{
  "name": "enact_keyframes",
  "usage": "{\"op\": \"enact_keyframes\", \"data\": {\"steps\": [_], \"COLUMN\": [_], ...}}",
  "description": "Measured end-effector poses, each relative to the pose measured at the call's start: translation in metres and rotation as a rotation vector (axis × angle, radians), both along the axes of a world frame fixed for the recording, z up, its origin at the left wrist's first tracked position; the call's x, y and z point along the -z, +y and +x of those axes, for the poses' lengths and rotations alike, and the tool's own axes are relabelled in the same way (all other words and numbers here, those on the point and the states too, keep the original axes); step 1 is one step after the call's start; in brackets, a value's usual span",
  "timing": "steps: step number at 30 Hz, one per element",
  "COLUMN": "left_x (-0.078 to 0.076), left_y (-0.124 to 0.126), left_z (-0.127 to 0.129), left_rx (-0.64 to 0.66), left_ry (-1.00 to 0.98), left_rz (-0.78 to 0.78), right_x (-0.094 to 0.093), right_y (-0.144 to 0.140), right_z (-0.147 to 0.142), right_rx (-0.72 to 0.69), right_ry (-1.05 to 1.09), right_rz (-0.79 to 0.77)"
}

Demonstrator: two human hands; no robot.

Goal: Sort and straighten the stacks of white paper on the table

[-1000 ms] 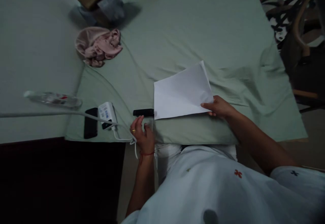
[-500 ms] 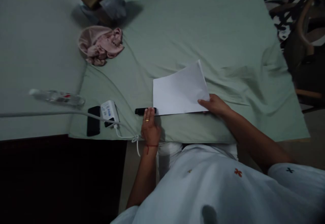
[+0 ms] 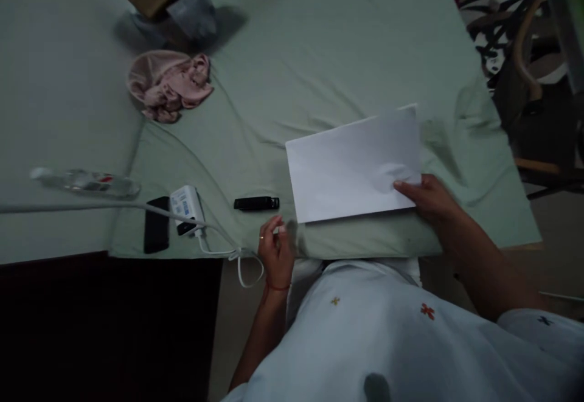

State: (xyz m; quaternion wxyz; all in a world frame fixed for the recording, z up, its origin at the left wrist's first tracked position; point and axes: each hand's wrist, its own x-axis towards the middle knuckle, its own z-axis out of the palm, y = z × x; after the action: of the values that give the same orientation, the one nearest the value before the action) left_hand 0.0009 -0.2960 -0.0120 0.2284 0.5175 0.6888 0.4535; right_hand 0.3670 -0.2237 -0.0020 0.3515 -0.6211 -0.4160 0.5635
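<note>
You seem to be holding the white paper (image 3: pixel 347 171) ready on the worktop (image 3: pixel 347 55), right hand (image 3: pixel 429 198) pinching its near-right corner. Your left hand (image 3: pixel 277 251) is empty, fingers loosely curled near the black stapler (image 3: pixel 256 203); gripping that would call for spreading them.

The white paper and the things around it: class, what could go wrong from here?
1. The right hand grips the white paper only near one corner, so it might sag or crease.
2. The white cable loops close beside the left hand, which could snag it and tug the white box.
</note>
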Motion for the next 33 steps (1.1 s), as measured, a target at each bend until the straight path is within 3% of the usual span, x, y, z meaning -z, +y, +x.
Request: {"op": "enact_keyframes", "data": {"steps": [4, 6, 10, 14, 17, 20, 24, 28, 33], "left_x": [-0.013, -0.019, -0.021, -0.008, 0.002, 0.009, 0.010, 0.005, -0.005], "left_y": [0.016, 0.029, 0.045, 0.051, 0.052, 0.051, 0.046, 0.042, 0.044], "left_z": [0.023, 0.031, 0.039, 0.033, 0.023, 0.018, 0.016, 0.016, 0.020], "left_rx": [-0.021, 0.033, 0.103, 0.140, 0.163, 0.177, 0.203, 0.190, 0.121], "left_ry": [-0.692, -0.824, -0.729, -0.550, -0.488, -0.493, -0.420, -0.420, -0.525], "left_rz": [-0.182, -0.278, -0.349, -0.410, -0.475, -0.467, -0.442, -0.472, -0.491], "right_x": [-0.004, -0.006, -0.012, -0.018, -0.015, -0.004, 0.015, 0.024, 0.010], "right_y": [-0.020, -0.023, -0.016, 0.013, 0.043, 0.067, 0.077, 0.073, 0.067], "right_z": [0.019, 0.019, 0.011, 0.009, 0.013, 0.015, 0.008, -0.003, -0.003], "right_rx": [-0.011, -0.025, -0.055, -0.116, 0.036, 0.227, 0.306, 0.253, 0.126], "right_ry": [-0.051, -0.033, 0.024, -0.036, -0.138, -0.162, -0.181, -0.072, 0.090], "right_rz": [-0.019, -0.014, 0.017, 0.049, 0.187, 0.222, 0.325, 0.366, 0.250]}}
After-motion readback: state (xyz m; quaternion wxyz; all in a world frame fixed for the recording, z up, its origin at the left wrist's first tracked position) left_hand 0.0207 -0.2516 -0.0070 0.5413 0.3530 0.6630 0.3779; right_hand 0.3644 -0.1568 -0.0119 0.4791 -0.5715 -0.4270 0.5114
